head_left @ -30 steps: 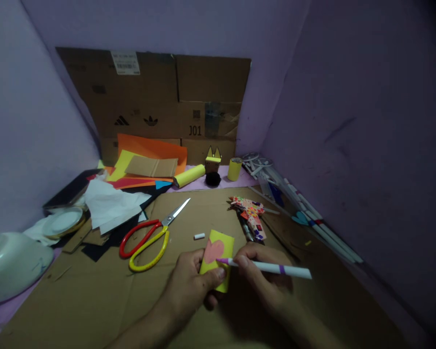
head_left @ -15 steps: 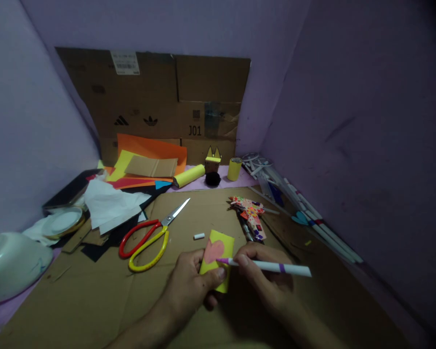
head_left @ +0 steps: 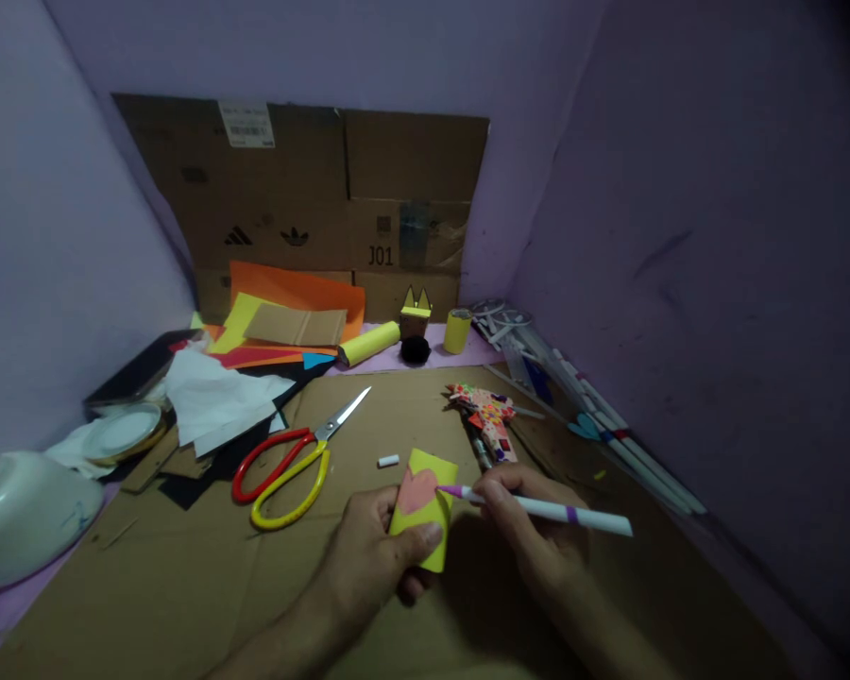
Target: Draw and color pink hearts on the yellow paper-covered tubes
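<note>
A small yellow paper-covered piece (head_left: 435,548) is gripped by my left hand (head_left: 379,543), its thumb pressed across the lower front. On the piece's face is a pink heart (head_left: 417,491). My right hand (head_left: 538,519) is closed around a white felt-tip pen (head_left: 567,513) with a purple band. The pen's purple tip meets or nearly meets the heart's right edge. A small white pen cap (head_left: 388,461) lies on the cardboard just beyond my left hand. Left of it rest scissors (head_left: 318,449) with one red and one yellow handle, blades pointing away.
Beyond my right hand lies a floral-patterned pouch (head_left: 492,416) with pens. Yellow tubes (head_left: 369,344), a black pompom (head_left: 415,350) and coloured paper (head_left: 297,288) stand at the back. White scraps (head_left: 219,397) and a pale bowl (head_left: 28,519) are left; long white sticks (head_left: 644,463) line the right wall.
My right hand has shifted right and slightly up, taking the pen tip from the heart's lower part to its right edge. My left hand and the yellow piece stay nearly still.
</note>
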Demonstrator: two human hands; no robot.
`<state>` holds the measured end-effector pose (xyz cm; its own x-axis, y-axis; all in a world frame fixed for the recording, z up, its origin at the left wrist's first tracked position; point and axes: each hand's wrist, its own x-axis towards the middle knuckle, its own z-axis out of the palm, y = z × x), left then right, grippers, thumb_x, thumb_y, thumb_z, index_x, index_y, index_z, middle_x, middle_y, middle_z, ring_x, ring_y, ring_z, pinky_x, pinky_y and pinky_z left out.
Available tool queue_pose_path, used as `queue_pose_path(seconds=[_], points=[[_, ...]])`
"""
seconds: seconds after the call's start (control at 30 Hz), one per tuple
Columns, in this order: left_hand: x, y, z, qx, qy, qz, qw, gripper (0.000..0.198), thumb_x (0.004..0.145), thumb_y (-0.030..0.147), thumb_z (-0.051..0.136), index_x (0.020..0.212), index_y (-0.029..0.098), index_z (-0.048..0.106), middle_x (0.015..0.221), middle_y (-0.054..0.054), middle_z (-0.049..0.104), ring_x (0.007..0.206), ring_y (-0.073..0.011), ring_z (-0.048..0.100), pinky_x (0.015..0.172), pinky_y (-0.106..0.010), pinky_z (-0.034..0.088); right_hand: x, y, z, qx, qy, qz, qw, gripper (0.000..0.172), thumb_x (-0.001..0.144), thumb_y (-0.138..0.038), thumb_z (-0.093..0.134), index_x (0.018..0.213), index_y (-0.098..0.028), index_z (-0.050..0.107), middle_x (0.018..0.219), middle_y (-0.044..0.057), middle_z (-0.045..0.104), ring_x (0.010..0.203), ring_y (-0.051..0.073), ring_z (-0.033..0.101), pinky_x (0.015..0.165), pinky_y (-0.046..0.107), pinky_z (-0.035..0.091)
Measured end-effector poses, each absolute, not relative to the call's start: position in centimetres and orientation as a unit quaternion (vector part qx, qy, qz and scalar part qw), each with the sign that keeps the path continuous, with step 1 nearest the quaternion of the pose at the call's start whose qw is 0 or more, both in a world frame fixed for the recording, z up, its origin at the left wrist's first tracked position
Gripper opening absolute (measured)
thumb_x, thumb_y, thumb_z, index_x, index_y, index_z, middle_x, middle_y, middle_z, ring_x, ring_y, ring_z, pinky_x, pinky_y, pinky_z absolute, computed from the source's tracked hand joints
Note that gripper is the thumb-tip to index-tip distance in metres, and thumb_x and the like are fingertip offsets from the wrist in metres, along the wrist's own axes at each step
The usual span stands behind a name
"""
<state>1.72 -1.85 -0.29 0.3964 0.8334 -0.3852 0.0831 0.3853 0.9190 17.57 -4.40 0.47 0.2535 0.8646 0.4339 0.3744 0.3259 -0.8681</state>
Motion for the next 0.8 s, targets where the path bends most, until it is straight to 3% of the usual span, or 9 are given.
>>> queue_pose_path(seconds=[0.33, 0.47, 0.8], points=[[1.63, -1.67, -0.84, 0.489, 0.471, 0.278, 0.679, 0.034, 0.063, 0.038, 0.066, 0.082, 0.01, 0.061, 0.054, 0.0, 0.058, 0.036, -0.0077, 0.048, 0.034, -0.018, 0.039, 17.84, -4.14, 0.14, -0.511, -0.619, 0.196, 0.563, 0.02, 0.084, -0.026, 0.054, 0.068, -0.019, 0.064, 0.055, -0.002, 0.059, 0.048, 0.011, 0.053, 0.046, 0.02, 0.038], [1.57, -1.68, -0.99, 0.488, 0.463, 0.28, 0.685, 0.034, 0.064, 0.038, 0.066, 0.082, 0.01, 0.061, 0.055, -0.001, 0.058, 0.037, -0.0079, 0.049, 0.035, -0.018, 0.04, 17.89, -4.24, 0.04, -0.501, -0.649, 0.199, 0.537, 0.022, 0.084, -0.026, 0.054, 0.065, -0.019, 0.062, 0.055, -0.002, 0.058, 0.048, 0.011, 0.053, 0.047, 0.02, 0.038], [1.63, -1.83, -0.75, 0.49, 0.46, 0.284, 0.684, 0.033, 0.064, 0.038, 0.067, 0.08, 0.01, 0.06, 0.054, 0.0, 0.058, 0.038, -0.0076, 0.049, 0.035, -0.017, 0.039, 17.5, -4.33, 0.1, -0.518, -0.597, 0.212, 0.575, 0.022, 0.082, -0.028, 0.056, 0.063, -0.019, 0.063, 0.053, -0.002, 0.056, 0.047, 0.011, 0.05, 0.046, 0.021, 0.035]])
